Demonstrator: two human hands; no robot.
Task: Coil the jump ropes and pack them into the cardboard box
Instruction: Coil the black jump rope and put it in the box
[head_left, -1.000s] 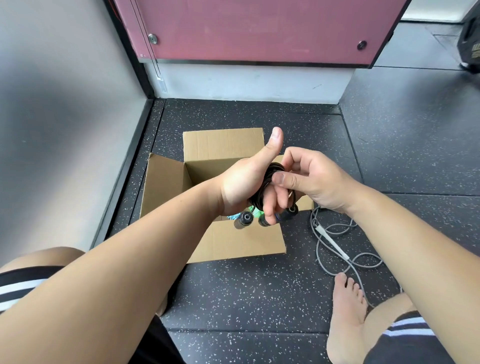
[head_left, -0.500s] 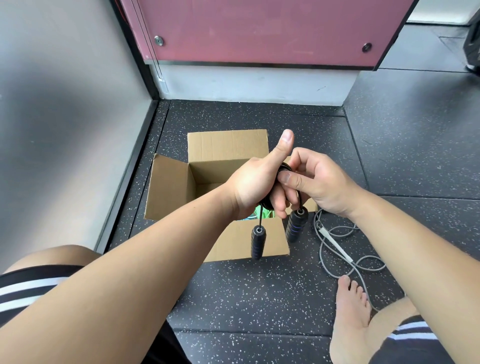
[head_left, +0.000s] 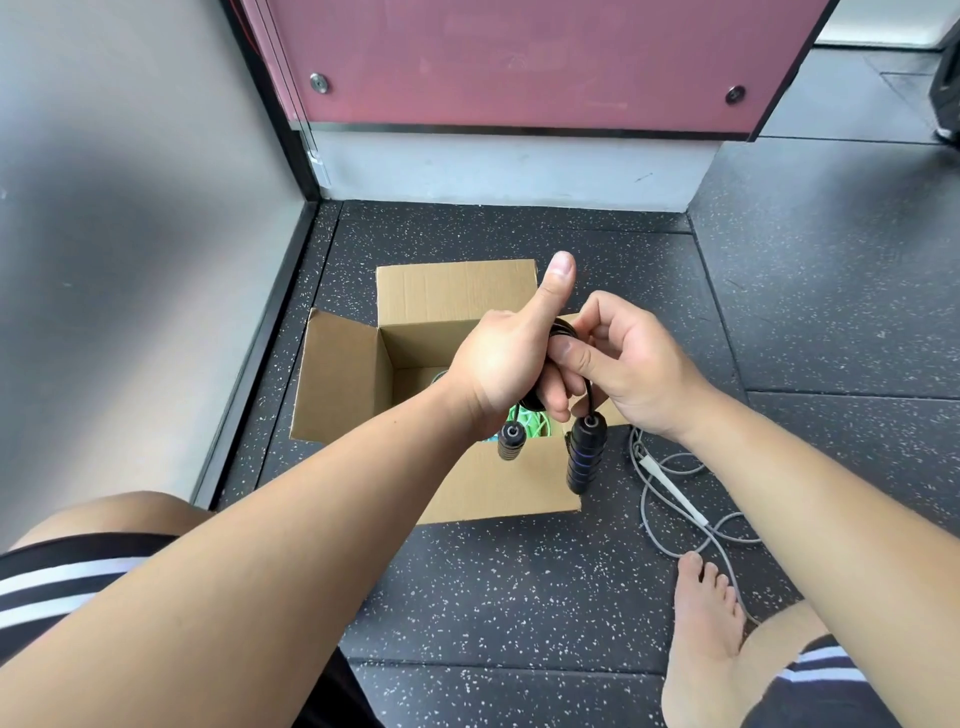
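The left hand (head_left: 498, 364) is closed through a tightly wound black jump rope (head_left: 563, 330), fingers curled round the coil and thumb sticking straight up toward twelve o'clock. The right hand (head_left: 628, 374) meets it from three o'clock, thumb and forefinger pinching the loops, the other fingers loosely bent. Two black handles hang below the coil at six o'clock, one shorter-looking (head_left: 511, 441) and one ringed with blue (head_left: 586, 457). All of this is held above the open cardboard box (head_left: 343, 384), flaps spread, with a green rope (head_left: 530, 423) showing inside. At four o'clock of the box, just beside its corner, a grey jump rope (head_left: 670, 483) lies uncoiled on the speckled floor (head_left: 519, 587), its loops reaching the toes of a bare foot (head_left: 701, 623).
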